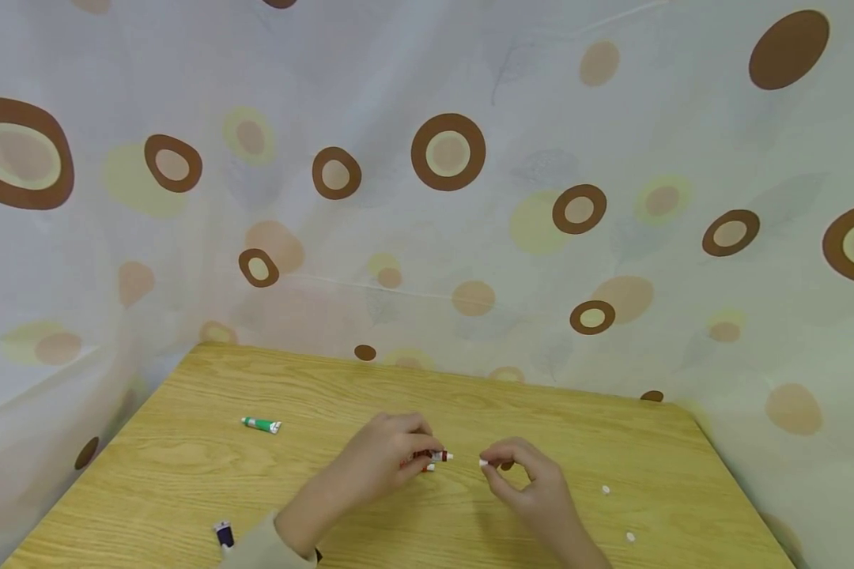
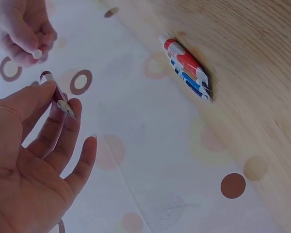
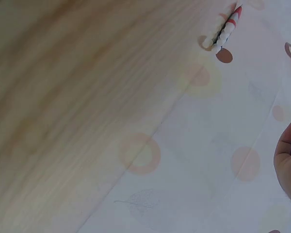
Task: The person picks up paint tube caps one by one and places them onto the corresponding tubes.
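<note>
My left hand point(image 1: 380, 454) pinches a small dark red paint tube point(image 1: 439, 456) between thumb and fingers, its white nozzle end facing right. In the left wrist view the same tube point(image 2: 58, 92) shows its dark red band and pale crimped end. Just to the right, my right hand point(image 1: 534, 486) pinches a small white cap point(image 1: 483, 462) between thumb and index finger, apart from the tube. Under the left hand lies a red tube with a white cap point(image 1: 429, 468). The left wrist view shows this red tube point(image 2: 184, 59) beside a blue one point(image 2: 188, 80).
A green paint tube point(image 1: 259, 425) lies at the left of the wooden table point(image 1: 313, 379). A dark purple tube point(image 1: 224, 533) is nearer, beside the left sleeve point(image 1: 266, 545). Two white caps point(image 1: 606, 490) lie right of the right hand. A patterned sheet point(image 1: 398, 237) hangs behind.
</note>
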Demonstrator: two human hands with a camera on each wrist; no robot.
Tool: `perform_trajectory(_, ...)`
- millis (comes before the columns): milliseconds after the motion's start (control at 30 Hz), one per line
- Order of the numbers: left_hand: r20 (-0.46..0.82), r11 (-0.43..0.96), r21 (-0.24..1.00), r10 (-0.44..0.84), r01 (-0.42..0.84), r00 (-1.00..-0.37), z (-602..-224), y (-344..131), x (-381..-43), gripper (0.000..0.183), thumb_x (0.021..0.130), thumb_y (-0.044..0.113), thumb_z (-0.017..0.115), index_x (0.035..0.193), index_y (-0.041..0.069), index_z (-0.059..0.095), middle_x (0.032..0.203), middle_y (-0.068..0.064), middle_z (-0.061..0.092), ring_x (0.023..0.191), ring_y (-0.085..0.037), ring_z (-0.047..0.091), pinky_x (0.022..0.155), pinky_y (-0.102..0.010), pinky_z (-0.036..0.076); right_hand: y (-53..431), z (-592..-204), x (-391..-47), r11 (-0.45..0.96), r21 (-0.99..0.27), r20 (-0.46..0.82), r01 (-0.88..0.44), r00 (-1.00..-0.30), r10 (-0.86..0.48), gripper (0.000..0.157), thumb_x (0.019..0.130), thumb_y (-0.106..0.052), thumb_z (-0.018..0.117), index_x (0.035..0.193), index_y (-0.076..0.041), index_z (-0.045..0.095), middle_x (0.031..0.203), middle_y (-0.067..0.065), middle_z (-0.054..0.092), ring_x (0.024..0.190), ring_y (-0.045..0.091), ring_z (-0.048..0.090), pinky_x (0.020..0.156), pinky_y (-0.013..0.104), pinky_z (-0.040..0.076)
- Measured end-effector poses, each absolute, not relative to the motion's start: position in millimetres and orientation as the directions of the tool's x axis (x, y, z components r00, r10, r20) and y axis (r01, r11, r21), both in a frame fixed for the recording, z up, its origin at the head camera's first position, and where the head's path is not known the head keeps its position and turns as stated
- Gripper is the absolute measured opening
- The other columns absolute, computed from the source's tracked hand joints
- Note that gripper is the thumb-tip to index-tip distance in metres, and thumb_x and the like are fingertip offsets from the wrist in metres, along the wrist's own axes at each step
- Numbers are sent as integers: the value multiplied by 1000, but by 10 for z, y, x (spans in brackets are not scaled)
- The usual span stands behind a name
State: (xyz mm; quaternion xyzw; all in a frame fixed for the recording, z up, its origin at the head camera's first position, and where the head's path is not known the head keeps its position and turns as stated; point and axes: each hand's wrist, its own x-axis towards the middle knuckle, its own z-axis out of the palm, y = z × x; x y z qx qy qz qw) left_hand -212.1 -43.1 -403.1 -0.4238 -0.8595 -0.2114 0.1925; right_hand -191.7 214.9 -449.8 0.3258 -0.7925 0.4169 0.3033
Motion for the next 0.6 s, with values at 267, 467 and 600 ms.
perform_trajectory(267, 518, 530, 214, 650, 820, -556, -4001, -381, -2058, 12, 90, 18, 81, 102, 18, 82, 95, 8, 71, 76, 1, 61, 75, -20, 49, 2010, -4456, -1913, 397, -481, 742, -782, -604, -290, 34, 78, 13, 79, 100, -11, 72, 92, 5, 73, 82, 9, 66, 74, 19, 56)
perform_trajectory(467, 549, 516, 180, 653, 837, -521, -3987, -350, -2021, 11, 90, 18, 80, 101, 17, 82, 94, 8, 70, 75, -1, 63, 75, -18, 47, 1950, -4410, -1893, 375, -493, 738, -785, -606, -299, 33, 80, 13, 79, 100, -11, 72, 91, 5, 73, 82, 10, 66, 73, 20, 56)
perform_trajectory(600, 551, 518, 173, 654, 837, -519, -3974, -342, -2005, 11, 90, 18, 80, 101, 17, 82, 95, 9, 70, 75, 0, 63, 75, -18, 47, 1938, -4396, -1879, 382, -486, 743, -786, -602, -293, 34, 79, 14, 79, 99, -12, 72, 91, 5, 73, 81, 10, 64, 73, 18, 54)
